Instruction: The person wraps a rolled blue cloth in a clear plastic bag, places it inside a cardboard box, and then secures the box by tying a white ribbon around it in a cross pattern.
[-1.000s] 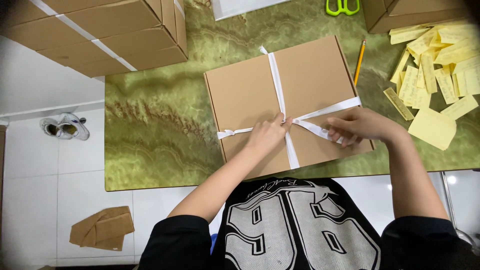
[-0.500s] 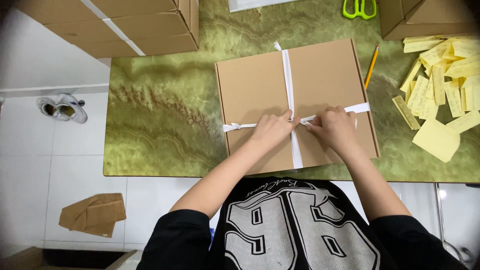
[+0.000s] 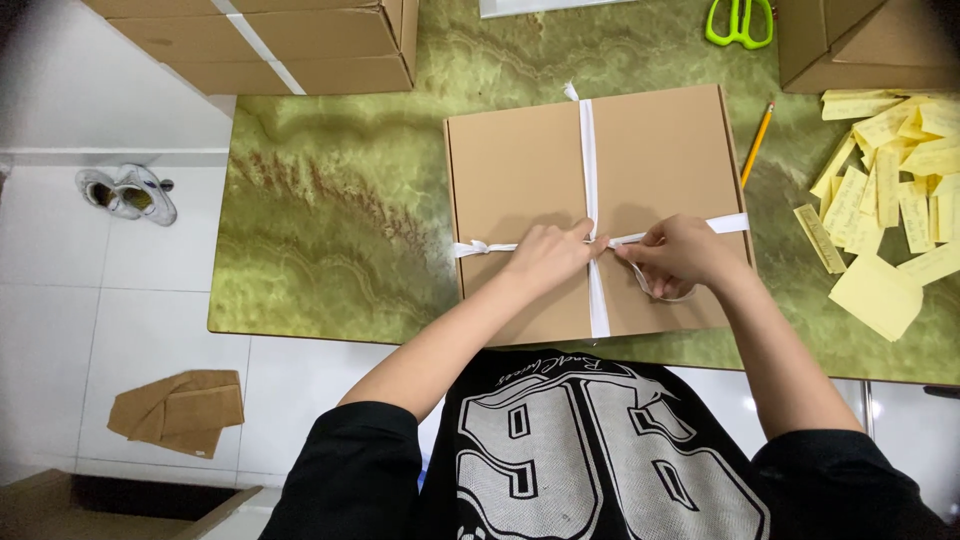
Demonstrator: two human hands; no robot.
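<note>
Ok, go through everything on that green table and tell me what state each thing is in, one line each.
flat cardboard box: closed, lying flat, white ribbon crossed over it
white ribbon: wrapped both ways, pinched at the crossing
left hand: fingers on the ribbon crossing
right hand: fingers gripping the ribbon, loose loop below
green scissors: lying closed
pencil: lying beside the box
yellow paper slips: scattered loose
stacked boxes: closed, ribbon-tied

Both hands closer at ribbon (image 3: pixel 590 180) crossing

A single head-worn camera looks steeply down from above the person's chest, at arm's length. The green table (image 3: pixel 330 200) fills the upper frame, white floor tiles (image 3: pixel 100 300) the left and bottom; no second view shares the scene.
</note>
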